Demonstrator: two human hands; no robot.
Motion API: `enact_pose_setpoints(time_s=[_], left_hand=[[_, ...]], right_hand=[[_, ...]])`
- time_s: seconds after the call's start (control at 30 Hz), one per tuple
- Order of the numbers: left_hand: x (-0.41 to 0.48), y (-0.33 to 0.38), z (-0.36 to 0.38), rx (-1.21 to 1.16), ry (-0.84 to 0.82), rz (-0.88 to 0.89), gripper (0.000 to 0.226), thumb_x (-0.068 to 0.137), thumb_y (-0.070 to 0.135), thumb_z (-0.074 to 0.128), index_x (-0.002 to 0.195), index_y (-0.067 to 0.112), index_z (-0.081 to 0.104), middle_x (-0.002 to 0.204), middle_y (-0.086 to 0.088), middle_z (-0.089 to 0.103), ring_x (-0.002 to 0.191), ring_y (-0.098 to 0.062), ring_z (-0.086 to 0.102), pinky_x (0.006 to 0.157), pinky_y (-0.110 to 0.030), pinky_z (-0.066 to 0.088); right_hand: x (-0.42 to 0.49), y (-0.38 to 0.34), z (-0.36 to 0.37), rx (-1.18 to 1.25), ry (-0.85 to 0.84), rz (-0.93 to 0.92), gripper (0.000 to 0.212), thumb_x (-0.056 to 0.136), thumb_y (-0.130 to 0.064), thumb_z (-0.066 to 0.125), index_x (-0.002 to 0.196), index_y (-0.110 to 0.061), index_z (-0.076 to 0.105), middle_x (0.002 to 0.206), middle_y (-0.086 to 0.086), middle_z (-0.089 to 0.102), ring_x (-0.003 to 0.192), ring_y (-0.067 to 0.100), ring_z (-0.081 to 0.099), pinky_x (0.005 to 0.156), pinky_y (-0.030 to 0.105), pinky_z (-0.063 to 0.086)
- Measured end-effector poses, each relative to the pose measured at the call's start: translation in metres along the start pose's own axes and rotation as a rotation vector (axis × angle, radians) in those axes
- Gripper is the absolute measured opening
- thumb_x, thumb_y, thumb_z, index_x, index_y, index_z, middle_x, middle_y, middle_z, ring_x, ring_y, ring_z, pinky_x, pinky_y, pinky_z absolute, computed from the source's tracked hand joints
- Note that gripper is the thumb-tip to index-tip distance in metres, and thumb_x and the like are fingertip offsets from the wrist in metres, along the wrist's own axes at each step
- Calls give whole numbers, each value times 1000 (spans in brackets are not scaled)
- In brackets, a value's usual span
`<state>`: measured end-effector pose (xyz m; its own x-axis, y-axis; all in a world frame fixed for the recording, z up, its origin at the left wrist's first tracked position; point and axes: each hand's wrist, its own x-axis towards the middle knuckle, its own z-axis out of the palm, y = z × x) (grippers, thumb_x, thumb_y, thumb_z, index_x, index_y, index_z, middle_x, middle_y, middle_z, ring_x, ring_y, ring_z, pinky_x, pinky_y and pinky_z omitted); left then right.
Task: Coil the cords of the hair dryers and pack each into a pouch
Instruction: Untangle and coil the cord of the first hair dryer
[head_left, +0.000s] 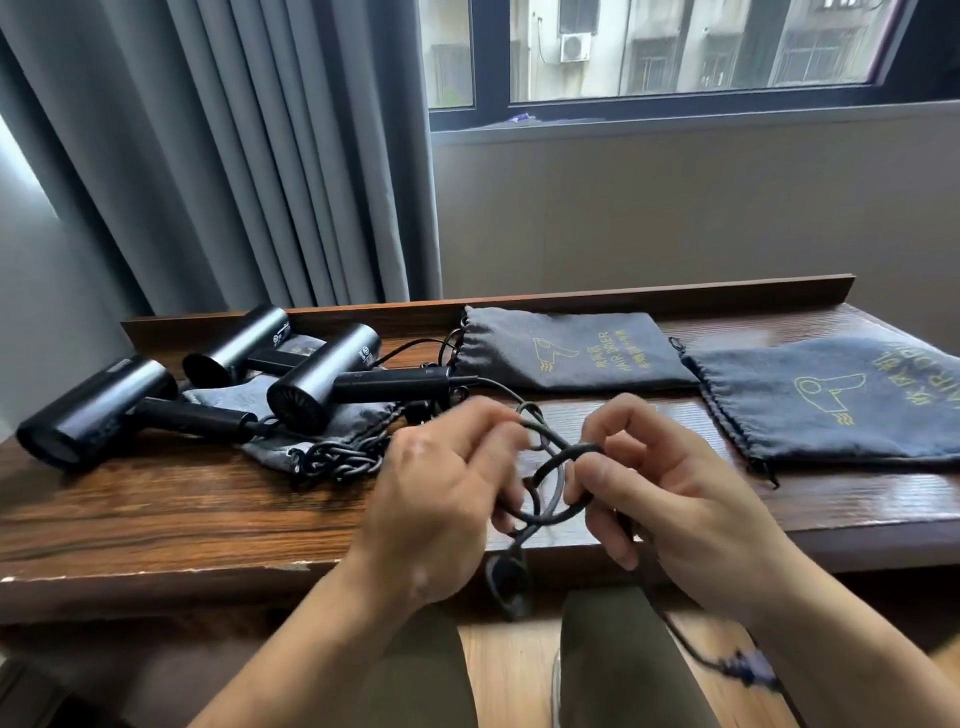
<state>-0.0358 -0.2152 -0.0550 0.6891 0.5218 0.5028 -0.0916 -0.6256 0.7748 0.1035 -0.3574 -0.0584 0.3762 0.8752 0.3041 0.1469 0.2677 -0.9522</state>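
Both hands work close together just above the near edge of a wooden desk (156, 509). The left hand (441, 483) and the right hand (675, 493) each have fingers curled around a black cord (550, 470). They pinch it so that a few small loops stand between them, and gripping both sides probably stops the turns springing open. The loose tail drops past the desk edge under the right wrist and ends in the plug (748, 670), hanging by the person's knee.

The cord leads back and left to the middle hair dryer (322, 382), one of three lying on their sides at the left of the desk. Its barrel faces the near left. Its handle stretches right, long axis roughly along the desk, so the cord exit points towards the hands. The left dryer (98, 410) lies much the same way. What seems to be its cord is bunched into a chain (337, 460) on a grey pouch (358, 418). The back dryer (239, 338) sits behind them.

Two more pouches lie flat at the right, apart from the hands: the far pouch (571, 348) and the right pouch (831, 400). Their drawstring mouths turn left towards the dryers, likely ready for filling. No dryer is packed yet.
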Motion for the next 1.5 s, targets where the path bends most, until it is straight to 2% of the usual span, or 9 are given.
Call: enact_pose_setpoints(time_s=[0.13, 0.27, 0.4, 0.6, 0.73, 0.87, 1.1, 1.2, 1.5], left_hand=[[3, -14, 9, -131, 197, -429, 19, 102, 16, 46, 93, 18, 63, 69, -3, 72, 58, -24, 61, 66, -48, 51], [-3, -12, -5, 295, -146, 65, 38, 94, 17, 51, 128, 28, 63, 112, 17, 67, 105, -2, 61, 92, -19, 47], [5, -9, -5, 307, -310, 224, 31, 99, 46, 52, 114, 26, 71, 92, 19, 60, 87, -5, 60, 81, -22, 49], [11, -20, -14, -76, 108, -355, 39, 80, 61, 64, 80, 22, 67, 54, 5, 53, 54, -17, 48, 60, -36, 43], [3, -14, -13, 483, -55, 139, 19, 102, 32, 51, 108, 29, 68, 101, 17, 68, 99, -2, 59, 91, -24, 46], [6, -6, -4, 315, -372, 262, 30, 101, 24, 51, 127, 23, 66, 102, 14, 65, 100, -3, 62, 89, -19, 46], [8, -17, -11, -96, 172, -219, 41, 92, 57, 52, 80, 20, 64, 50, 14, 50, 46, -5, 43, 53, -30, 37], [4, -12, -13, -98, 224, -272, 48, 86, 60, 60, 70, 16, 55, 46, 9, 43, 42, -8, 36, 46, -26, 32], [-4, -2, -30, -601, 220, -328, 36, 85, 23, 63, 56, 19, 42, 55, -1, 30, 56, -19, 33, 69, -42, 38]], right_hand=[[-2, 8, -1, -10, -50, 8, 27, 87, -37, 73, 85, -20, 52, 76, 23, 58, 45, 25, 45, 49, 23, 36], [0, 9, -3, 32, -69, 135, 23, 91, -24, 72, 86, -16, 52, 72, 28, 58, 45, 19, 33, 44, 24, 26], [-1, 2, -9, 101, -93, 182, 29, 87, -32, 71, 91, -13, 49, 80, 16, 67, 41, 16, 34, 42, 21, 24], [-15, 0, -16, 168, -175, 199, 25, 91, -30, 67, 87, -17, 46, 104, 19, 68, 38, 16, 38, 40, 19, 29], [-8, -2, -13, 71, -58, 236, 19, 83, -24, 62, 85, -14, 46, 85, 18, 69, 36, 14, 30, 39, 18, 21], [-4, -8, -9, 22, -95, 236, 20, 84, -26, 62, 87, -13, 48, 86, 21, 71, 34, 17, 36, 38, 20, 25], [-11, -11, -11, 90, -61, 331, 31, 83, -36, 59, 92, -11, 42, 111, 14, 75, 74, 36, 74, 69, 39, 61], [-9, -8, -12, 35, 6, 292, 24, 88, -38, 57, 89, -17, 48, 107, 15, 75, 57, 30, 67, 52, 30, 52], [-8, -11, -15, -290, 25, -107, 47, 83, -63, 65, 88, -17, 61, 82, 14, 64, 77, 37, 52, 66, 42, 40]])
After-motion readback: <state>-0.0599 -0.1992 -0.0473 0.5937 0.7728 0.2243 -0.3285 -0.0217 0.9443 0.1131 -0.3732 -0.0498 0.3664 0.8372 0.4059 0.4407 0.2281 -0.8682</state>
